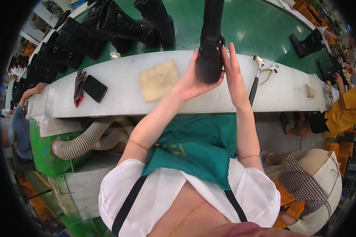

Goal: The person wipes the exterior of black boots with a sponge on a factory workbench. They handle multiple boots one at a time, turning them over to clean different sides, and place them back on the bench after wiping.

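A tall black boot with a buckled strap at the ankle is held up over the white bench, its rounded toe towards me. My left hand grips the foot part from the left and below. Along the boot's right side my right hand lies flat, fingers straight and pointing away from me, its palm facing the boot. To the left of the boot, a worn beige square pad rests on the bench. A hammer with a black handle and metal pincers lie just right of my right hand.
A smartphone and a dark glove lie on the bench's left. Black boots stand on the green surface beyond. Ribbed hoses run beneath the bench. Co-workers sit at both sides; one in checked cloth bends close at right.
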Demonstrator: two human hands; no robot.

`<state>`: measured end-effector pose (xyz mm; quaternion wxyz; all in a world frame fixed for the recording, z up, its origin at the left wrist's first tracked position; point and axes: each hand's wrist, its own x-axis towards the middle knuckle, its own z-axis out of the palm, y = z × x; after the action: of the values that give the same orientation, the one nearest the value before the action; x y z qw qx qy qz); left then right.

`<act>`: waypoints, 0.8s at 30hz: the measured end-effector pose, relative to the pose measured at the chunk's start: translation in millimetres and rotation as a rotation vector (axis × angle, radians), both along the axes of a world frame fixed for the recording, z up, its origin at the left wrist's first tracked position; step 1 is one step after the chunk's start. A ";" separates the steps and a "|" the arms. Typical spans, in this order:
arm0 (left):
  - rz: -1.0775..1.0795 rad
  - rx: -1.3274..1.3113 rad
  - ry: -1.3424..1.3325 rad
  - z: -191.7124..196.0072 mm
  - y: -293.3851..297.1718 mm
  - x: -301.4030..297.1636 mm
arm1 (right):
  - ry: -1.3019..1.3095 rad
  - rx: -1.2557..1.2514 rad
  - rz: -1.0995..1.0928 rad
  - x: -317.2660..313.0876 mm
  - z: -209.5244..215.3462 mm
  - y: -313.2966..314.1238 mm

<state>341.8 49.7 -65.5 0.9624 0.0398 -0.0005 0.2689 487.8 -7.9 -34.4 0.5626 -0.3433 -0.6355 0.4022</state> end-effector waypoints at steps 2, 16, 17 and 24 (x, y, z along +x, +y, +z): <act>0.020 -0.027 -0.018 4.4 4.8 -2.6 | 0.056 -0.056 0.012 -2.6 5.3 1.1; 0.133 0.613 0.692 -10.1 -21.7 17.2 | 0.367 -0.265 -0.424 30.9 -3.8 8.9; 0.088 0.651 0.580 -13.8 -17.5 16.4 | 0.566 -0.310 -0.403 30.3 9.4 12.4; 0.298 0.949 0.796 -16.3 -4.8 -19.9 | 0.808 -0.273 -0.366 127.5 4.5 145.7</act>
<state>321.9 44.9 -81.8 0.7189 0.5585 0.2434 0.3348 615.3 137.8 -29.9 0.7766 -0.3365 -0.2356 0.4776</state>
